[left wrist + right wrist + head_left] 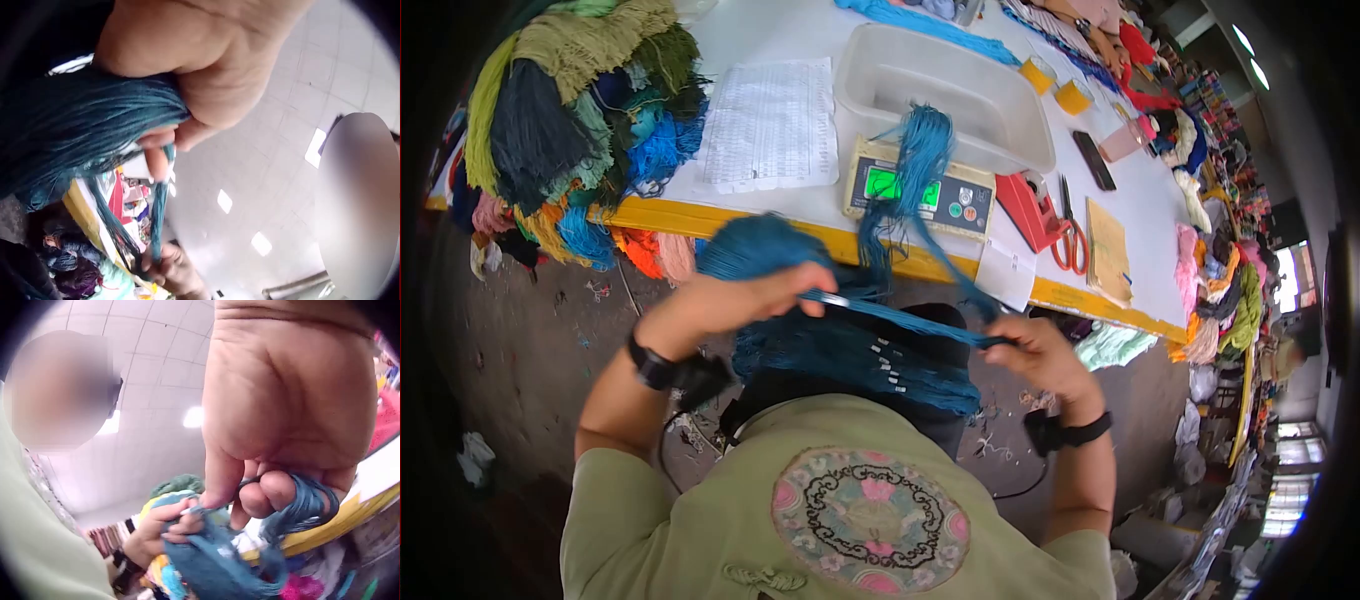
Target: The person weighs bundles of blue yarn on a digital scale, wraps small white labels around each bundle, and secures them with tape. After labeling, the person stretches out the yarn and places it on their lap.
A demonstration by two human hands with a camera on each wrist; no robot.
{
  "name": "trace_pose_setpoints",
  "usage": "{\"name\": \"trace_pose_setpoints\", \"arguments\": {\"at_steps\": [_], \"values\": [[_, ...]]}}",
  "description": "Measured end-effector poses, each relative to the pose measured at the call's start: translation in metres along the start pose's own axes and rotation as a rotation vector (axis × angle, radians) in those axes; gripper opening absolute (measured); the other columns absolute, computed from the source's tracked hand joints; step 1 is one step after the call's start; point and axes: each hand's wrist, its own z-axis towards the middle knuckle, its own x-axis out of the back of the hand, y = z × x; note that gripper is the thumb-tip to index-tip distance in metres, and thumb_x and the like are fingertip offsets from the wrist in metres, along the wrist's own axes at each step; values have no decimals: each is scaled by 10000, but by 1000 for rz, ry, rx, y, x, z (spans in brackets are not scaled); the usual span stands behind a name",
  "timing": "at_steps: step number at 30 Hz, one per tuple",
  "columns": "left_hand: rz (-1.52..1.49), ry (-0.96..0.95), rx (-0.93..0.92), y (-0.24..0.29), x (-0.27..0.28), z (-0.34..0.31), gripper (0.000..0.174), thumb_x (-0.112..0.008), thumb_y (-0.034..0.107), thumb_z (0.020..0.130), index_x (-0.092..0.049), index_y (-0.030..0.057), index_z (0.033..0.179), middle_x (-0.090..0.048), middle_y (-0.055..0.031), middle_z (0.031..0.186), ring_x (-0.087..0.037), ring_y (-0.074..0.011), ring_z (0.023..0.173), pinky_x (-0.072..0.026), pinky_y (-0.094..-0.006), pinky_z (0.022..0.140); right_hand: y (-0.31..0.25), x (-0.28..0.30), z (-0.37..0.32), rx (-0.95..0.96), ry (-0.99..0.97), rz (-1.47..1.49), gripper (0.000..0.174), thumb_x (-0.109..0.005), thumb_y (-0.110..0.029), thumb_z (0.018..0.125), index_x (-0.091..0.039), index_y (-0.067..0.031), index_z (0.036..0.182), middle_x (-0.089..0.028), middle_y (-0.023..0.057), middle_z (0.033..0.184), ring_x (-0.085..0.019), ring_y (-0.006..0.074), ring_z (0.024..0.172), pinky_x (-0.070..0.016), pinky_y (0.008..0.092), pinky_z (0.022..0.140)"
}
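Note:
A hank of teal yarn (895, 318) stretches between the two hands above the lap. My left hand (765, 298) grips it near a small white band, with a thick teal bundle (762, 245) hanging behind that hand. At the other end my right hand (1045, 355) holds the strands, which loop round its curled fingers (275, 490) in the right wrist view. From there a loose length (925, 150) runs up over the digital scale (960, 205) and partly hides its green display. More teal hanks (855, 365) with white bands lie across the lap.
A clear plastic tub (945, 90) stands behind the scale. Right of the scale are a red dispenser (1030, 212), scissors (1072, 240) and a phone (1094, 160). A printed sheet (768, 125) lies left, beside piled coloured yarn (550, 110). The table has a yellow edge (800, 236).

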Motion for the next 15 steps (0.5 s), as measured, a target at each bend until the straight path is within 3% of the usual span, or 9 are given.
{"name": "trace_pose_setpoints", "arguments": {"at_steps": [3,5,7,9,10,12,13,14,15], "values": [[-229,225,105,-12,40,-35,244,-612,254,969,-710,35,924,-680,-76,685,-476,-45,472,-327,-176,441,42,34,-39,-111,107,-49,236,-679,-265,949,-638,-33,933,-568,-23,792,-493,76,789,-421,253,720],[-195,410,183,-19,70,-54,273,-600,294,974,-677,38,918,-665,-69,675,-452,-45,457,-298,-175,428,61,44,-65,-177,282,11,228,-648,-273,969,-630,-53,914,-546,-41,782,-478,68,775,-410,241,709],[-147,454,206,-28,103,-73,292,-600,326,976,-637,44,908,-645,-62,659,-446,-48,453,-283,-180,418,74,51,-91,-324,373,90,268,-635,-252,975,-567,-36,832,-490,-38,743,-434,84,736,-388,249,685],[-134,431,253,-52,134,-97,296,-600,339,976,-620,55,900,-635,-61,651,-487,-61,467,-289,-177,418,96,53,-119,-407,304,76,260,-639,-269,970,-615,-33,864,-491,-42,741,-426,70,749,-392,256,702],[-124,472,297,-53,133,-102,277,-601,317,976,-621,51,902,-640,-67,671,-541,-73,490,-280,-169,411,101,45,-126,-534,235,18,238,-650,-266,957,-636,-35,901,-532,-20,751,-481,98,752,-410,269,713],[-83,589,317,-56,122,-105,220,-587,242,981,-630,39,906,-700,-102,800,-654,-132,652,-394,-213,496,115,19,-140,-665,165,-31,224,-662,-262,945,-657,-37,937,-573,1,761,-536,127,756,-428,283,724],[-69,657,308,-62,115,-103,205,-581,217,983,-634,34,908,-721,-117,855,-684,-157,728,-436,-234,537,130,0,-146,-628,107,-376,188,-675,-230,924,-670,-50,977,-621,39,827,-588,195,805,-448,304,747],[-17,559,232,-72,128,-105,204,-566,195,987,-649,14,938,-733,-155,990,-701,-203,909,-513,-282,690,130,-12,-141,-574,46,-723,178,-688,-199,903,-682,-63,1017,-669,77,893,-641,263,854,-469,325,770],[-15,556,231,-84,132,-106,204,-566,195,987,-649,14,938,-733,-155,990,-701,-203,909,-513,-282,690,128,-17,-135,-575,48,-720,178,-688,-199,903,-682,-63,1017,-669,77,893,-641,263,854,-469,325,770]]}}
